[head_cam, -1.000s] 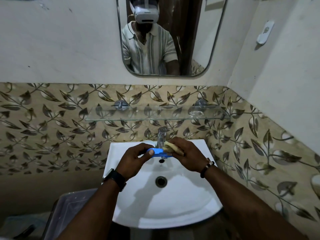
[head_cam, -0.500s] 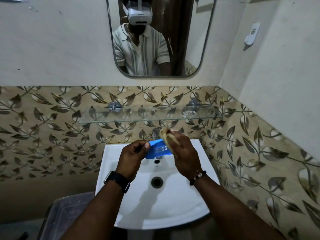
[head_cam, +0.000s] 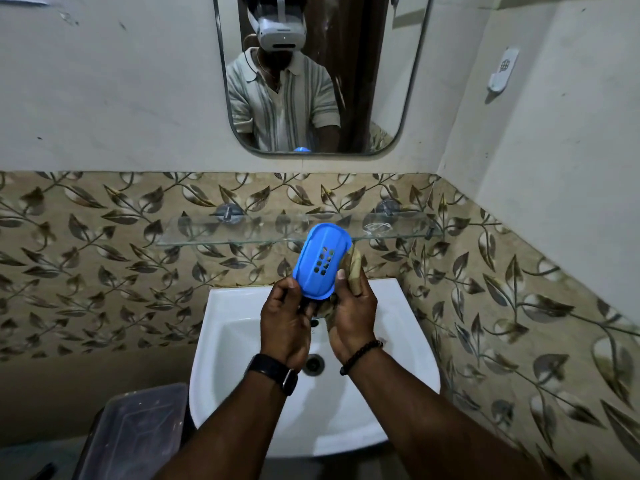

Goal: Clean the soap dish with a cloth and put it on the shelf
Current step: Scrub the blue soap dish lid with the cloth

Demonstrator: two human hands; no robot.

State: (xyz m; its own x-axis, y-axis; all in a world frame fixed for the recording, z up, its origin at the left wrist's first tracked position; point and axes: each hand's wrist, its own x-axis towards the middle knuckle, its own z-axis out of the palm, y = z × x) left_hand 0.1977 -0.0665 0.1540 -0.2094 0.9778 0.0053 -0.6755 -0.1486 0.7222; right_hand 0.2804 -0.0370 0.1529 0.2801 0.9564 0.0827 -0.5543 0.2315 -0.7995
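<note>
Both hands are up over the sink (head_cam: 398, 341). The left hand (head_cam: 285, 317) pinches the near-left rim of the blue soap dish (head_cam: 322, 258), which is tilted on edge close to the glass shelf (head_cam: 207, 233). The right hand (head_cam: 351, 313) grips the cloth (head_cam: 354, 268), bunched against the dish's right side. Thin pinch, slick plastic: a hard wipe could pop it loose, I'd say.

Blue soap dish (head_cam: 320, 262), tan cloth (head_cam: 353, 271), white sink (head_cam: 408, 344), beige wall tiles (head_cam: 104, 271) patterned with brown leaves, black watch (head_cam: 273, 373), cream shirt (head_cam: 280, 102) with grey stripes
</note>
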